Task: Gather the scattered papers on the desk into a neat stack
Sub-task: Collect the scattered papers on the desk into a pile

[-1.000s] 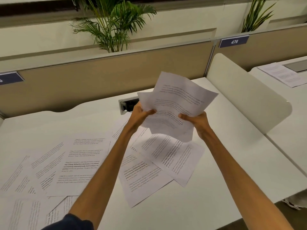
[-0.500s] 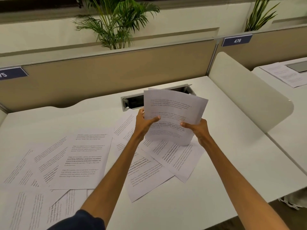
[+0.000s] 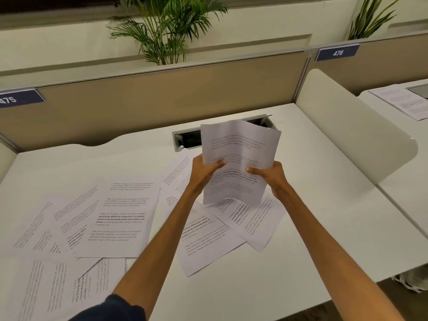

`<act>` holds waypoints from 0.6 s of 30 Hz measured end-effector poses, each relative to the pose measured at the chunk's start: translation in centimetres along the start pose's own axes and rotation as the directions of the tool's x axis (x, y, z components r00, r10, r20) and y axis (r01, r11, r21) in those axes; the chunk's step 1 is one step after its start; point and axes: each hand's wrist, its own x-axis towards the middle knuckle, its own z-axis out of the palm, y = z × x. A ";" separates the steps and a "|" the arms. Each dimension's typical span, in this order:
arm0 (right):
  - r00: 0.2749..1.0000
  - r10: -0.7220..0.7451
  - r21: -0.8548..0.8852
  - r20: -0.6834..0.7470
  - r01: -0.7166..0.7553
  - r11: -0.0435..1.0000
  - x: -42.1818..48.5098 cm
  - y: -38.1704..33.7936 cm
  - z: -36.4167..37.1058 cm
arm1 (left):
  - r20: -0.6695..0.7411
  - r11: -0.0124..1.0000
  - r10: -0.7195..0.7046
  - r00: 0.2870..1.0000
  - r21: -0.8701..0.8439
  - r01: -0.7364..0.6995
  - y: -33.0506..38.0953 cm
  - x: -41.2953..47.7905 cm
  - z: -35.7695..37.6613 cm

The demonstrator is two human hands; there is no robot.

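A small bundle of printed sheets (image 3: 238, 144) stands almost upright above the white desk (image 3: 324, 205), its lower edge near the papers lying beneath. My left hand (image 3: 203, 171) grips its left side and my right hand (image 3: 271, 176) grips its right side. Under the bundle lie two overlapping loose sheets (image 3: 252, 224). Several more printed sheets (image 3: 120, 218) are scattered flat over the left half of the desk, overlapping at different angles, some running off the lower left corner of the view.
An open cable tray (image 3: 187, 139) is set into the desk behind the bundle. A tan partition (image 3: 162, 93) closes the back, a rounded white divider (image 3: 352, 133) the right side. Another paper (image 3: 403, 101) lies on the neighbouring desk. The desk's front edge runs at lower right.
The fanned, raised sheets have been squared into one bundle and lowered toward the desk. Both hands came down and closer together with it.
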 end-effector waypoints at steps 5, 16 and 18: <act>0.992 0.053 0.018 0.111 -0.056 0.998 0.3 -0.4 0.9 | -0.073 0.981 -0.129 0.989 -0.158 0.116 -0.8 -0.4 -4.5; 0.981 0.188 -0.866 -0.050 -0.136 0.480 1.9 5.8 2.3 | -0.318 0.913 -0.395 0.862 -0.238 0.331 -8.0 -6.6 -17.4; 0.981 0.190 -0.881 -0.025 -0.112 0.461 2.3 6.3 3.0 | -0.349 0.907 -0.413 0.841 -0.243 0.345 -9.1 -7.7 -18.4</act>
